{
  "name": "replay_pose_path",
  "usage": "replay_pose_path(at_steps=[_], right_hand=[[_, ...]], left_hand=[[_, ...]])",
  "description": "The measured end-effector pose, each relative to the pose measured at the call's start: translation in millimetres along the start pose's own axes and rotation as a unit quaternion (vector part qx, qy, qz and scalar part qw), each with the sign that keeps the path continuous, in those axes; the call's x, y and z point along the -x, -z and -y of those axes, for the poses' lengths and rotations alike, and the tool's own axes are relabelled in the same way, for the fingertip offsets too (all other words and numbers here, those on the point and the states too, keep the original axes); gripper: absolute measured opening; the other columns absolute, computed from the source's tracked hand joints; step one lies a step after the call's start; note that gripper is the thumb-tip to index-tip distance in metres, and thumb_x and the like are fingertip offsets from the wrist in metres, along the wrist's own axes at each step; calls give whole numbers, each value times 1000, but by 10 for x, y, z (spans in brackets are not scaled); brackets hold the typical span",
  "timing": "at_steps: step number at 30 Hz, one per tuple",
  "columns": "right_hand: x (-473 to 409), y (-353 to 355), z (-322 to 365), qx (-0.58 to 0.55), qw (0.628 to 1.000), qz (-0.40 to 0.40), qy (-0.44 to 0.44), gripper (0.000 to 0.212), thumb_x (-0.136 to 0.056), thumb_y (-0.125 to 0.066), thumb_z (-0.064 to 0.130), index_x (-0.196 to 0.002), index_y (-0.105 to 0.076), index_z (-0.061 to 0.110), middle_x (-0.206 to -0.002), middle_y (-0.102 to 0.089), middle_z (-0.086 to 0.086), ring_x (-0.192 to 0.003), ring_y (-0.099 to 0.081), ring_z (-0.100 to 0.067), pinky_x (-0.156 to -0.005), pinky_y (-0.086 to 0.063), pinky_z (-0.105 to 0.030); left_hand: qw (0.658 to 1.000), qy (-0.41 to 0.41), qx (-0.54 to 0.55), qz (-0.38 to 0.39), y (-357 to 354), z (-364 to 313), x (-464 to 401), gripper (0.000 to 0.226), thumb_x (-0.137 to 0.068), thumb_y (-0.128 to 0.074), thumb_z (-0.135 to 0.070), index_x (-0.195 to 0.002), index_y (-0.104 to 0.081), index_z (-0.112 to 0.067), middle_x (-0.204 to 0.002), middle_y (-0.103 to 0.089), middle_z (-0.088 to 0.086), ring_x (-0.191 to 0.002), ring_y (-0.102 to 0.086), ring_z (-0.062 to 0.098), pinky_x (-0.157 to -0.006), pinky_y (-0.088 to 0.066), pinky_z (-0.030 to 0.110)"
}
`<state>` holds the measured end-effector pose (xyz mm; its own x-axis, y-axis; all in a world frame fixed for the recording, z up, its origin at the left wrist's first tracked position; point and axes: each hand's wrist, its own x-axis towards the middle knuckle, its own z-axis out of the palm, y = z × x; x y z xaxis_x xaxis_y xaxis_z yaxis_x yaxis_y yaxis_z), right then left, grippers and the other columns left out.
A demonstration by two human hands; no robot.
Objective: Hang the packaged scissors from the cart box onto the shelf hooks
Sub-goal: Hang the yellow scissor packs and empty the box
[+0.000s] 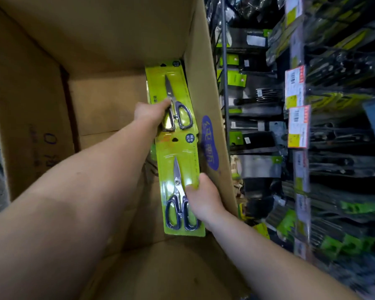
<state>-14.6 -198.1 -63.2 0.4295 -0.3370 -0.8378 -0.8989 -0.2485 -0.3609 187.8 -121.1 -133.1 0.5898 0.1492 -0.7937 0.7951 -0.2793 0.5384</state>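
Hands down in the box [100,61], both busy. My left hand [148,112] grips the far scissors pack [171,87], lying along the box's right wall. My right hand [201,198] pinches the near pack [180,169] at its right edge, thumb on top. Both packs overlap end to end. Shelf [301,126] stands just beyond the right wall.

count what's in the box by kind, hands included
packs of scissors: 2, far pack and near pack
hands: 2, left hand and right hand, each holding one pack
total: 4
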Motion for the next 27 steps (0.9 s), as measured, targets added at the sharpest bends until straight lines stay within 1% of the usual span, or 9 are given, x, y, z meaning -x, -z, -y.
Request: replay_pose_path(at_steps=[3, 7, 10, 15, 18, 20, 22, 24, 27], right_hand=[[35, 11, -68, 14, 1000, 23, -12, 27, -100, -47, 16, -126, -49, 10, -126, -56, -4, -110, -54, -24, -85, -40, -29], [21, 50, -53, 9, 999, 30, -2, 18, -97, -47, 9, -112, -55, 15, -110, -60, -2, -91, -52, -20, -78, -41, -26], [45, 49, -16, 15, 999, 41, 11, 16, -95, -48, 9, -105, -58, 14, -102, -65, -5, -88, -61, -27, -78, -51, -34], [152, 85, 37, -23, 998, 57, 26, 20, -89, -50, 8, -104, -62, 14, -98, -69, -12, -79, -62, -28, -70, -51, -37], [189, 133, 100, -78, 994, 65, 33, 21, -91, -50, 8, -106, -61, 18, -102, -70, -9, -79, -59, -20, -80, -53, -41], [227, 185, 182, -101, 992, 68, 41, 22, -93, -50, 9, -113, -57, 16, -109, -66, -5, -89, -58, -15, -86, -49, -37], [273, 249, 270, -106, 991, 65, 55, 37, -95, -50, 14, -132, -49, 12, -130, -58, -5, -114, -56, -21, -99, -42, -35], [361, 322, 360, -107, 989, 68, 74, 59, -98, -52, 22, -151, -30, 11, -153, -39, -6, -138, -40, -26, -107, -34, -34], [508, 438, 447, -129, 981, 84, 115, 74, -96, -58, 30, -156, -16, 13, -161, -23, -5, -146, -27, -25, -114, -27, -37]], left_hand=[[1000, 5, -11, 0, -42, -65, 95, 85, -61, -87, -56, -124, -52, -9, -109, -66, 7, -91, -68, 25, -80, -59, 38], [1000, -8, -23, -4, 48, -30, 114, 44, -79, -81, -38, -108, -60, -12, -100, -68, 5, -71, -66, 17, -56, -54, 28], [1000, 19, -17, 13, 228, 47, 199, 31, -84, -77, -31, -102, -61, -12, -86, -68, 5, -62, -63, 15, -42, -51, 25], [999, 31, 1, 35, 575, 362, 342, 12, -87, -74, -18, -90, -65, -11, -102, -71, 13, -69, -66, 22, -65, -57, 37], [999, 13, 7, 31, 760, 575, 547, 11, -84, -76, -14, -91, -67, -15, -98, -74, 12, -84, -72, 27, -83, -59, 46], [999, 10, 17, 30, 845, 700, 775, 12, -85, -73, -13, -93, -66, -17, -97, -74, 11, -89, -72, 29, -87, -57, 48], [999, 4, 34, 37, 902, 806, 1019, 16, -87, -70, -11, -102, -66, -13, -99, -74, 14, -89, -72, 31, -86, -58, 50], [998, -8, 50, 25, 953, 879, 1272, 16, -89, -67, -8, -104, -66, -8, -91, -74, 13, -77, -71, 28, -75, -60, 43], [996, -28, 80, -17, 1021, 971, 1594, 14, -89, -65, -8, -103, -64, -6, -85, -73, 11, -67, -69, 23, -63, -55, 31]])
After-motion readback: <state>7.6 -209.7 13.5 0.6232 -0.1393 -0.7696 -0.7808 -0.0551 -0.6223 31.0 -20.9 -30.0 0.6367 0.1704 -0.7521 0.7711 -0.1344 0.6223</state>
